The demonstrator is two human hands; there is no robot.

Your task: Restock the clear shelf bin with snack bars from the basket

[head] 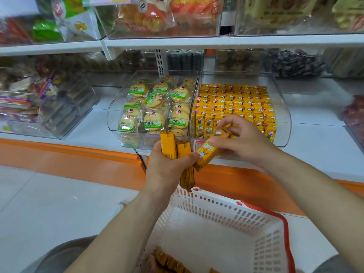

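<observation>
Head view: snack bars [186, 154] held at the clear bin's [283, 125] front edge.
Three are gripped in the curled left hand [167, 170]; one's top is pinched by the right hand [246, 140].

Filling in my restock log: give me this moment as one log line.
left hand: grips several snack bars | right hand: pinches one bar | clear bin: nearly full | basket: not yet empty

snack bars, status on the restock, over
Left hand grips bunch of bars. Right hand pinches one bar in front of clear bin. More bars in basket. Nothing in the way.
</observation>
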